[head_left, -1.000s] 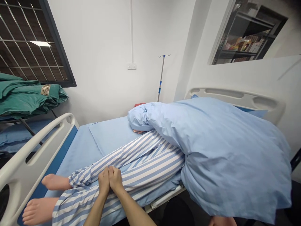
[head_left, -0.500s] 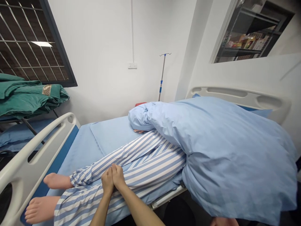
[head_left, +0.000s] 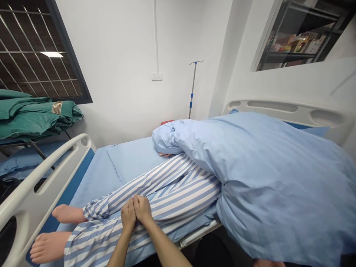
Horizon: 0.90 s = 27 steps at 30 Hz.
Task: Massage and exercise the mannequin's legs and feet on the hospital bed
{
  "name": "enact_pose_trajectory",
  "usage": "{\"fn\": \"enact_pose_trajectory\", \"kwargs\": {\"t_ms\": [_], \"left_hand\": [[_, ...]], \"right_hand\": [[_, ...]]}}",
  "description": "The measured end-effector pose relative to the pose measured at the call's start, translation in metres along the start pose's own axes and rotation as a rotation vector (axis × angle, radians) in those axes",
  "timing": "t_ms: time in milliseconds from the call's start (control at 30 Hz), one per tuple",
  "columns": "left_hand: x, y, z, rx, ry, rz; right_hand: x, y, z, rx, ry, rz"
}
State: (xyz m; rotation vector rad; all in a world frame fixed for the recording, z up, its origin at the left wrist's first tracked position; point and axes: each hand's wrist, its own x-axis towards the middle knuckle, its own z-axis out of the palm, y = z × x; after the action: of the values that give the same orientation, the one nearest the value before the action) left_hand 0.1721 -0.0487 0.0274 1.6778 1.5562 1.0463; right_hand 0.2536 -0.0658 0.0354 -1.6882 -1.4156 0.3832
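Observation:
My left hand (head_left: 128,214) and my right hand (head_left: 142,208) are closed, side by side and touching, over the near knee of a figure lying on a bed. Their fingers curl under out of sight, so whatever they may hold is hidden. Beneath them run blue-and-white striped trousers (head_left: 180,193). Two bare, smooth feet (head_left: 48,244) stick out of the trouser legs at lower left. A light blue quilt (head_left: 267,167) covers the upper body and hangs over the near side. Fingertips (head_left: 165,155) of the figure show under the quilt's edge.
A pale footboard (head_left: 63,155) closes the bed's left end, and a headboard (head_left: 278,107) its right end. Behind the bed stands a drip pole (head_left: 192,89). Green folded cloth (head_left: 36,118) lies on a rack at left. Some skin-coloured shape (head_left: 268,263) shows below the quilt.
Both hands stay closed together over the knee, only marginally lower in the picture. The view has shifted slightly; the figure and bedding look the same.

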Motion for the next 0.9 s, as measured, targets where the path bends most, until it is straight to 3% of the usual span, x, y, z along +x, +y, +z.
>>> {"fn": "enact_pose_trajectory", "kwargs": {"t_ms": [133, 267, 433, 533, 700, 800, 900], "left_hand": [[0.006, 0.003, 0.006, -0.130, -0.005, -0.037], [0.011, 0.028, 0.016, -0.367, 0.059, -0.180], [0.012, 0.058, 0.023, -0.584, 0.026, -0.130], [0.006, 0.044, 0.026, -0.441, 0.070, -0.144], [-0.002, 0.015, 0.028, -0.183, 0.024, -0.038], [-0.002, 0.015, 0.029, -0.123, 0.021, -0.037], [-0.001, 0.019, 0.029, -0.099, -0.034, 0.009]], "right_hand": [[-0.001, 0.004, 0.001, 0.109, 0.001, 0.017], [0.004, 0.007, -0.002, 0.249, 0.069, 0.052], [0.008, 0.013, 0.000, 0.399, 0.120, 0.086], [0.008, 0.017, 0.004, 0.419, 0.146, 0.116], [0.012, 0.019, 0.005, 0.373, 0.146, 0.142], [0.018, 0.016, -0.006, 0.267, 0.062, 0.127], [0.019, 0.015, -0.024, 0.143, -0.025, 0.017]]}}
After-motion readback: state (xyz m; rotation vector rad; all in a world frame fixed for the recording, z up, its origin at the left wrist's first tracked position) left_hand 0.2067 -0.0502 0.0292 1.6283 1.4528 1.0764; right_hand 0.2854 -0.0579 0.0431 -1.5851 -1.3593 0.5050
